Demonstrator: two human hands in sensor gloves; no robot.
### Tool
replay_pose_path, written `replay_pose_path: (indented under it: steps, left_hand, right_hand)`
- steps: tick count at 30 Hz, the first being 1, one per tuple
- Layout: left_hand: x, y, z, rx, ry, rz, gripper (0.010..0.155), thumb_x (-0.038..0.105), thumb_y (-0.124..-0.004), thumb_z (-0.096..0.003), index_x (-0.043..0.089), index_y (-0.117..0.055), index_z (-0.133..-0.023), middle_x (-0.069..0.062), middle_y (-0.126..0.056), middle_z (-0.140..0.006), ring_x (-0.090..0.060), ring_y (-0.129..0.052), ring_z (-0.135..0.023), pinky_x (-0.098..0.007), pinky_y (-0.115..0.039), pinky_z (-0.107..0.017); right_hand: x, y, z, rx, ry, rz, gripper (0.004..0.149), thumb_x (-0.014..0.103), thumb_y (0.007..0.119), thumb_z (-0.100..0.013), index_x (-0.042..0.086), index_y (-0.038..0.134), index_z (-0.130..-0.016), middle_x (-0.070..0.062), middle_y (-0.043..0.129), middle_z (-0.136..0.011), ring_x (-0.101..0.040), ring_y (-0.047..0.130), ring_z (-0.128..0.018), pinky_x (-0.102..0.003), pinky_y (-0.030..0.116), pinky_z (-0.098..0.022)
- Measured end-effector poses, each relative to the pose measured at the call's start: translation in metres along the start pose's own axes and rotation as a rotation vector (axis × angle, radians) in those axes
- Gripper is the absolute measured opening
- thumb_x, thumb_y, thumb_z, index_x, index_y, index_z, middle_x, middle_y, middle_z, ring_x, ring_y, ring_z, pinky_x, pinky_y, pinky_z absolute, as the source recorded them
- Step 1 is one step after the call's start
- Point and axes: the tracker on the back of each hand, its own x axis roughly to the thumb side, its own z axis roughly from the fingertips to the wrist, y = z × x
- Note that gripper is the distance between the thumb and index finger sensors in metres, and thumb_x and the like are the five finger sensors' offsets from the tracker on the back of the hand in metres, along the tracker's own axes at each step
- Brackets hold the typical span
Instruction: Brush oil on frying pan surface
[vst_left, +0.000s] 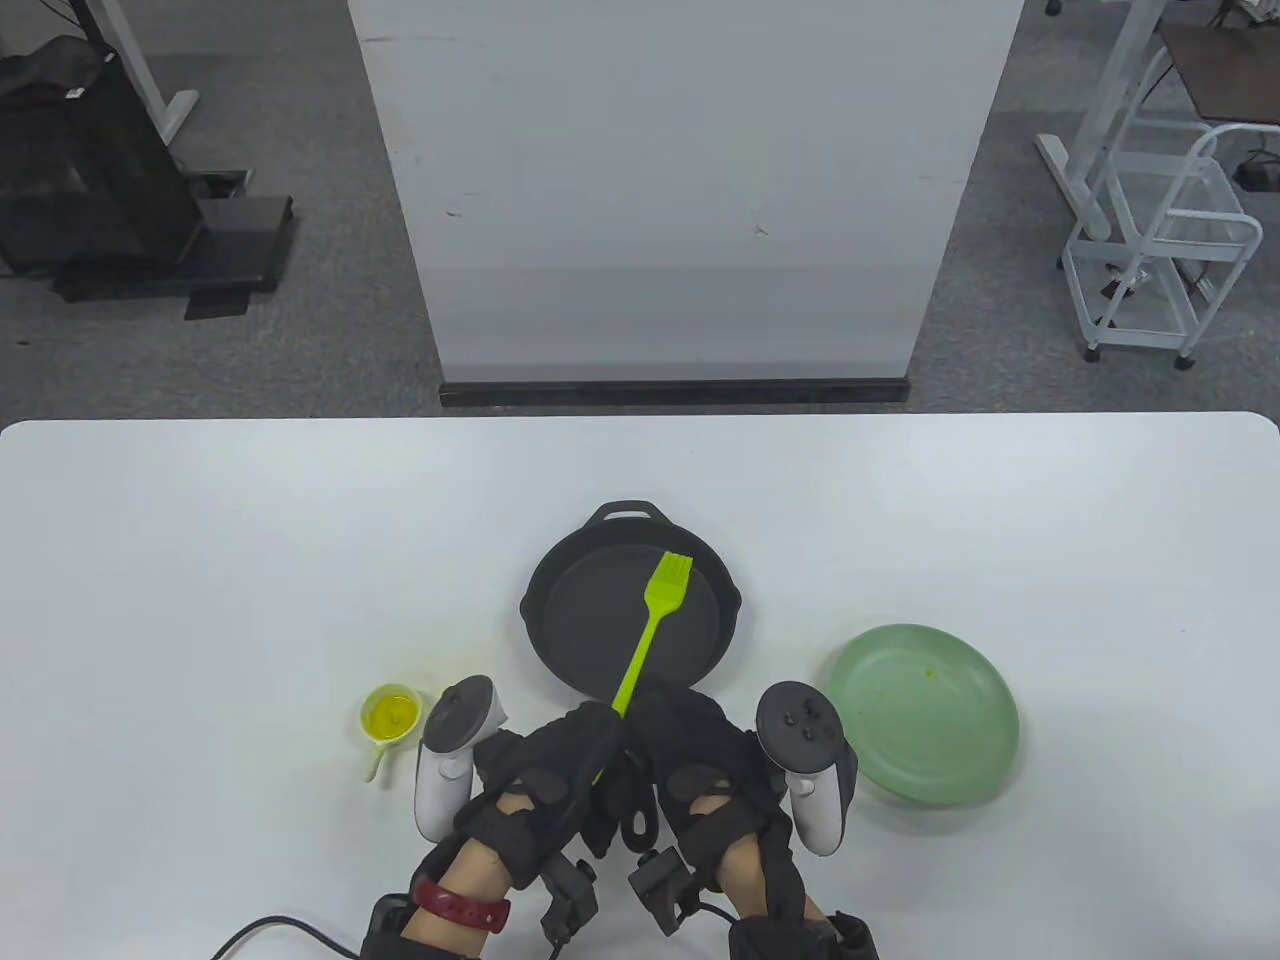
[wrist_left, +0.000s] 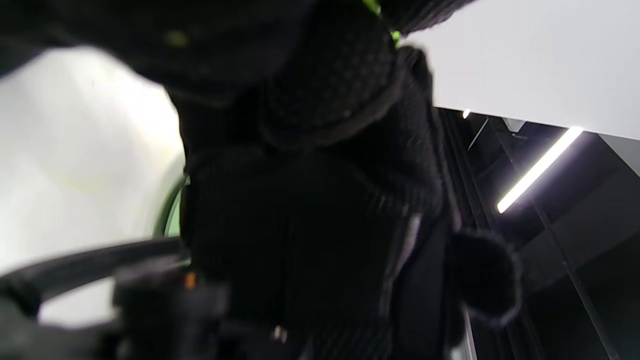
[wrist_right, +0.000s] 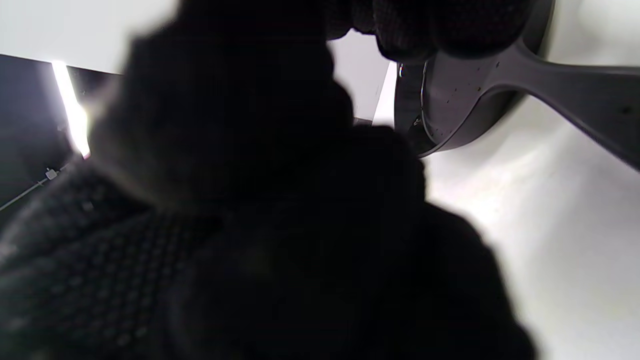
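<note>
A black frying pan (vst_left: 585, 620) sits mid-table with its long handle (vst_left: 640, 822) pointing toward me. A lime-green silicone brush (vst_left: 650, 625) lies slanted over the pan, bristles near the far right of the cooking surface. My left hand (vst_left: 560, 760) grips the brush's handle end; green slivers show between its fingers in the left wrist view (wrist_left: 395, 36). My right hand (vst_left: 700, 755) holds the pan handle near its base; the right wrist view shows the pan's handle (wrist_right: 575, 95) under my fingers (wrist_right: 450, 30). A small yellow-green cup of oil (vst_left: 390, 715) stands left of my left hand.
A pale green plate (vst_left: 925, 725) lies right of the pan, close to my right hand. The white table (vst_left: 250, 560) stretches wide on both sides. A white panel stands on the floor beyond the far edge.
</note>
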Motion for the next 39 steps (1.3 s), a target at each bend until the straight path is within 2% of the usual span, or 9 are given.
replay_pose_path:
  steps: [8, 12, 16, 18, 24, 29, 32, 36, 39]
  left_hand:
    - [-0.009, -0.011, -0.007, -0.122, 0.054, -0.048, 0.050, 0.044, -0.056, -0.0504, 0.010, -0.066, -0.085, 0.001, -0.098, -0.046, -0.021, -0.094, -0.014, -0.042, -0.085, -0.016]
    - [-0.005, -0.009, -0.004, -0.098, 0.065, -0.129, 0.050, 0.044, -0.057, -0.0501, 0.010, -0.067, -0.086, 0.000, -0.099, -0.047, -0.022, -0.095, -0.014, -0.043, -0.085, -0.017]
    - [0.000, 0.004, 0.005, -0.104, 0.068, -0.182, 0.052, 0.047, -0.060, -0.0500, 0.010, -0.072, -0.084, -0.004, -0.100, -0.049, -0.026, -0.095, -0.017, -0.045, -0.084, -0.019]
    - [0.007, 0.018, 0.013, -0.123, 0.057, -0.220, 0.052, 0.048, -0.060, -0.0504, 0.010, -0.073, -0.084, -0.004, -0.099, -0.051, -0.027, -0.095, -0.019, -0.046, -0.084, -0.021]
    - [0.017, 0.069, 0.043, 0.054, -0.031, -0.243, 0.050, 0.048, -0.062, -0.0495, 0.011, -0.079, -0.079, -0.005, -0.101, -0.048, -0.028, -0.096, -0.017, -0.047, -0.084, -0.020]
    - [-0.012, 0.112, 0.065, 0.228, -0.132, -0.155, 0.049, 0.048, -0.064, -0.0490, 0.011, -0.082, -0.075, -0.004, -0.102, -0.043, -0.029, -0.095, -0.015, -0.048, -0.084, -0.018]
    - [-0.014, 0.119, 0.068, 0.234, -0.134, -0.156, 0.049, 0.048, -0.064, -0.0492, 0.010, -0.081, -0.076, -0.006, -0.101, -0.044, -0.030, -0.095, -0.016, -0.049, -0.083, -0.019]
    - [-0.013, 0.114, 0.068, 0.237, -0.159, -0.155, 0.049, 0.048, -0.064, -0.0491, 0.010, -0.081, -0.076, -0.005, -0.101, -0.044, -0.029, -0.095, -0.016, -0.049, -0.084, -0.019]
    - [-0.013, 0.110, 0.067, 0.215, -0.158, -0.168, 0.049, 0.048, -0.064, -0.0491, 0.010, -0.081, -0.076, -0.005, -0.101, -0.045, -0.030, -0.095, -0.016, -0.049, -0.084, -0.019]
  right_hand:
    - [-0.012, -0.004, 0.003, -0.010, 0.020, -0.119, 0.058, 0.045, 0.063, -0.049, 0.008, 0.064, -0.093, -0.025, 0.057, -0.092, -0.036, 0.075, -0.066, -0.044, 0.074, -0.046]
    - [-0.014, -0.003, 0.002, 0.005, 0.030, -0.152, 0.046, 0.041, 0.063, -0.049, 0.011, 0.070, -0.082, -0.024, 0.057, -0.092, -0.035, 0.076, -0.066, -0.043, 0.074, -0.046]
    - [-0.008, -0.005, 0.003, 0.023, 0.017, -0.142, 0.042, 0.041, 0.062, -0.049, 0.012, 0.070, -0.078, -0.023, 0.057, -0.092, -0.035, 0.076, -0.066, -0.043, 0.075, -0.046]
    - [-0.005, -0.010, 0.004, 0.012, 0.006, -0.136, 0.041, 0.040, 0.061, -0.048, 0.011, 0.071, -0.076, -0.024, 0.058, -0.091, -0.036, 0.077, -0.065, -0.044, 0.075, -0.045]
    - [-0.004, -0.025, 0.009, 0.068, 0.010, -0.088, 0.039, 0.040, 0.062, -0.048, 0.012, 0.075, -0.071, -0.023, 0.068, -0.086, -0.034, 0.084, -0.059, -0.043, 0.079, -0.040]
    - [-0.008, -0.038, 0.013, 0.084, 0.055, -0.043, 0.039, 0.039, 0.064, -0.047, 0.011, 0.077, -0.071, -0.024, 0.074, -0.082, -0.033, 0.088, -0.053, -0.043, 0.081, -0.036]
    - [-0.007, -0.048, 0.015, 0.060, 0.069, -0.003, 0.039, 0.039, 0.065, -0.046, 0.011, 0.078, -0.069, -0.022, 0.083, -0.073, -0.030, 0.094, -0.045, -0.043, 0.085, -0.030]
    - [-0.008, -0.068, 0.019, 0.041, 0.119, 0.066, 0.039, 0.040, 0.066, -0.045, 0.012, 0.079, -0.069, -0.017, 0.093, -0.062, -0.025, 0.102, -0.034, -0.040, 0.090, -0.022]
    - [-0.009, -0.089, 0.023, -0.018, 0.168, 0.081, 0.040, 0.040, 0.068, -0.044, 0.011, 0.081, -0.068, -0.016, 0.096, -0.056, -0.024, 0.104, -0.027, -0.039, 0.092, -0.016]
